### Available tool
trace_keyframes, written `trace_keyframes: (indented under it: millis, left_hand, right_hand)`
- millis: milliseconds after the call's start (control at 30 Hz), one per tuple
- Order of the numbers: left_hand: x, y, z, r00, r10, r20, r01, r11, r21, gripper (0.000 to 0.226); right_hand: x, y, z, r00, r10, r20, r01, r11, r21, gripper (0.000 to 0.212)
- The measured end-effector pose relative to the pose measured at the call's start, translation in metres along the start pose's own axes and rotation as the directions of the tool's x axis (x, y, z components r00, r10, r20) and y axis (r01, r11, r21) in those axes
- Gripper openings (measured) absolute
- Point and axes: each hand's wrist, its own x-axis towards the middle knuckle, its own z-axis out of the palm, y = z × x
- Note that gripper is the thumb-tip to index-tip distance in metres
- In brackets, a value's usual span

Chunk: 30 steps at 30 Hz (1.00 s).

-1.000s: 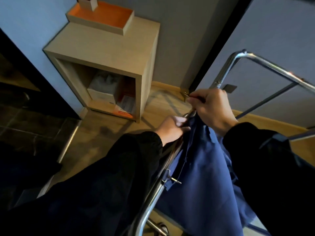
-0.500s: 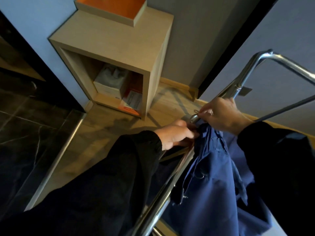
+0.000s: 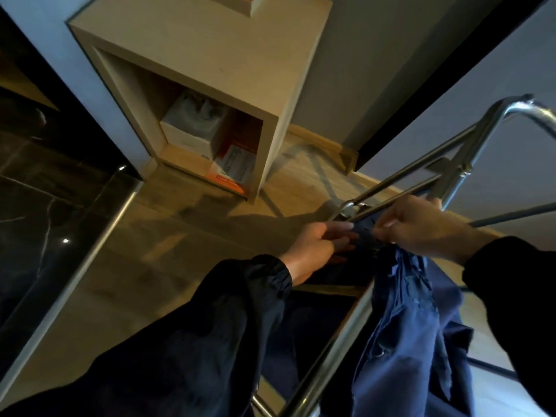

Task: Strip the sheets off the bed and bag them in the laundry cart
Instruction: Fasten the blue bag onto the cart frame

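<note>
head view: your left hand [image 3: 313, 248] and right hand [image 3: 421, 233] meet at the corner of the laundry cart frame [image 3: 328, 347]. each grip pinches the top hem of the blue laundry bag [image 3: 415, 341], which hangs slack inside the frame. the sheets are not in view, so this looks like bag set-up before any loading. hold the hem taut between both grips and bring only its corner to the metal fitting [image 3: 350, 207], rather than hauling the whole bag. seat it fully before you let go; a half-caught corner would likely slip once linen weighs on it. the wooden cabinet [image 3: 210, 61] stands near, beyond the cart, so mind your elbows.
</note>
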Motion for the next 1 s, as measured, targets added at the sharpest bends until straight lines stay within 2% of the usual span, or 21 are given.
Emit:
trace_keyframes:
  millis: [167,267,333,400,433,500,667,733,867,1000]
  left_hand:
    - [0.013,0.000,0.001,0.984,0.103,0.146,-0.121,0.986,0.118,0.038]
    - [0.017,-0.004,0.013,0.975,0.111,0.192,-0.167,0.938,0.304,0.040]
    - [0.017,-0.010,0.025,0.965,0.123,0.230,-0.209,0.893,0.398,0.037]
    - [0.019,-0.018,0.030,0.967,0.139,0.215,-0.214,0.898,0.383,0.035]
    - [0.019,-0.021,0.031,0.969,0.148,0.200,-0.215,0.903,0.371,0.034]
    - [0.019,-0.025,0.029,0.964,0.170,0.202,-0.238,0.893,0.383,0.028]
    - [0.019,-0.024,0.024,0.939,0.240,0.247,-0.321,0.868,0.379,0.020]
    - [0.020,-0.025,0.024,0.944,0.230,0.236,-0.308,0.870,0.385,0.019]
    - [0.023,-0.023,0.021,0.950,0.257,0.180,-0.311,0.849,0.427,0.014]
    - [0.035,-0.032,0.018,0.942,0.317,0.111,-0.329,0.804,0.495,0.031]
  right_hand:
    - [0.011,-0.001,-0.001,0.995,0.064,0.072,-0.062,0.998,-0.031,0.020]
    - [0.016,-0.007,-0.001,0.990,0.102,0.099,-0.102,0.995,-0.007,0.016]
    - [0.012,-0.014,-0.005,0.994,0.079,0.079,-0.089,0.986,0.144,0.027]
    - [0.006,-0.019,-0.013,0.996,0.065,0.066,-0.085,0.926,0.367,0.040]
    - [0.003,-0.021,-0.017,0.997,0.056,0.054,-0.074,0.890,0.449,0.039]
    - [0.002,-0.026,-0.026,0.998,0.047,0.042,-0.062,0.841,0.538,0.031]
    - [0.009,-0.032,-0.037,0.999,0.050,0.015,-0.047,0.719,0.693,0.031]
    - [0.019,-0.031,-0.030,0.997,0.061,0.042,-0.073,0.744,0.664,0.026]
    - [0.041,-0.031,-0.013,0.983,0.054,0.177,-0.128,0.888,0.441,0.026]
    - [0.054,-0.022,-0.002,0.967,0.063,0.248,-0.129,0.957,0.260,0.017]
